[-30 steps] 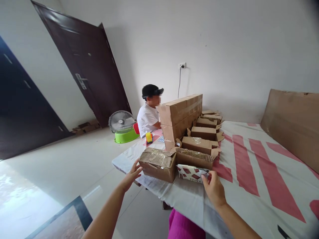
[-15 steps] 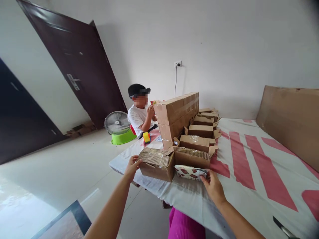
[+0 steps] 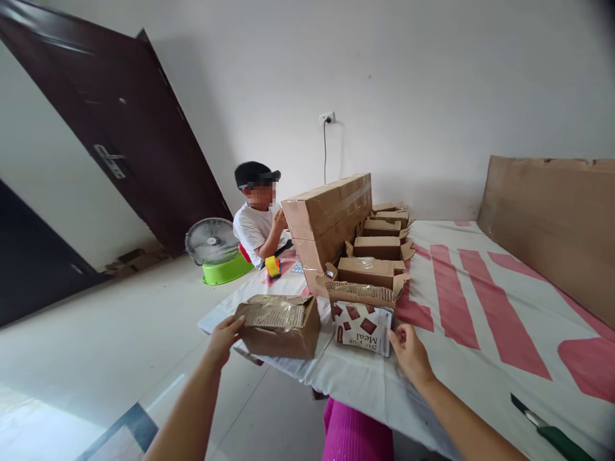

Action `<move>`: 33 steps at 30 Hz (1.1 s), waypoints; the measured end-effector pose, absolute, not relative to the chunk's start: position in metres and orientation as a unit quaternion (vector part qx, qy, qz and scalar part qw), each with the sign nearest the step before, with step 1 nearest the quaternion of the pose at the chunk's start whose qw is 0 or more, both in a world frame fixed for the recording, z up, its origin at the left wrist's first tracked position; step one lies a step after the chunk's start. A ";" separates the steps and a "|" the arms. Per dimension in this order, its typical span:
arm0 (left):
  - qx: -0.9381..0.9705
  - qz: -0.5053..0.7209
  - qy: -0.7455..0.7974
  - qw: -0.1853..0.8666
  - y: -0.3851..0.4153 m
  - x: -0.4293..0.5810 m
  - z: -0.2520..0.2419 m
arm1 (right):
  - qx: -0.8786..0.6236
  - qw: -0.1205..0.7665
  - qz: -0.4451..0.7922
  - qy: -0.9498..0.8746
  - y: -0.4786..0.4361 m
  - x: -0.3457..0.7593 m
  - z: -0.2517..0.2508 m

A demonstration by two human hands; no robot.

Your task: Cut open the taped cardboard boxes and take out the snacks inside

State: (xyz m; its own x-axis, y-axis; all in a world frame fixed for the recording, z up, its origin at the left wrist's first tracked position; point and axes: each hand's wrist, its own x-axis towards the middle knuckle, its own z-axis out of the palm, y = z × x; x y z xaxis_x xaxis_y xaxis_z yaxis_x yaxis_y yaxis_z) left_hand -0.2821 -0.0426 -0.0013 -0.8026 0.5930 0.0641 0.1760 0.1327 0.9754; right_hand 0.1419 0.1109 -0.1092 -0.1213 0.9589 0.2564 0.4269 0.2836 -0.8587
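My left hand (image 3: 227,334) grips the left end of a small cardboard box (image 3: 283,339) at the table's near edge; corrugated card and clear tape show on its top. My right hand (image 3: 409,349) pinches the right edge of a white printed pouch (image 3: 364,328) with dark red squares and the word "Meal" upside down. The pouch leans up against the front of another small box (image 3: 396,296) with corrugated card on top. Behind that, several similar boxes (image 3: 368,270) with flaps sticking out stand in a row.
Taped cartons (image 3: 331,208) form a tall stack beside the row. A person (image 3: 259,224) in a cap sits beyond it, near a yellow tape roll (image 3: 273,267). A green-handled knife (image 3: 552,432) lies at the lower right. A large cardboard sheet (image 3: 548,230) stands at the right.
The pouch has tipped up from lying nearly flat, so its printed face shows. My left hand has pulled its box left and nearer, apart from the other box. The view has shifted slightly.
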 end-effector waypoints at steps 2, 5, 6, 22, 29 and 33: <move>0.233 0.600 0.743 0.181 -0.063 -0.284 0.004 | -0.479 0.413 0.350 -0.691 0.093 0.152 -0.109; 0.195 0.596 0.752 0.203 -0.091 -0.277 0.010 | -0.420 0.379 0.418 -0.711 0.058 0.160 -0.108; 0.194 0.590 0.754 0.214 -0.097 -0.271 0.011 | -0.402 0.368 0.438 -0.715 0.046 0.160 -0.107; 0.501 0.508 0.611 0.343 -0.045 -0.038 -0.018 | -0.389 0.424 0.391 -0.718 0.004 0.288 -0.055; 0.648 0.445 0.527 0.324 -0.024 0.031 -0.041 | -0.590 0.404 0.185 -0.674 0.042 0.387 -0.108; 0.699 0.429 0.527 0.224 -0.017 0.029 -0.026 | -0.631 0.355 0.101 -0.682 0.033 0.430 -0.142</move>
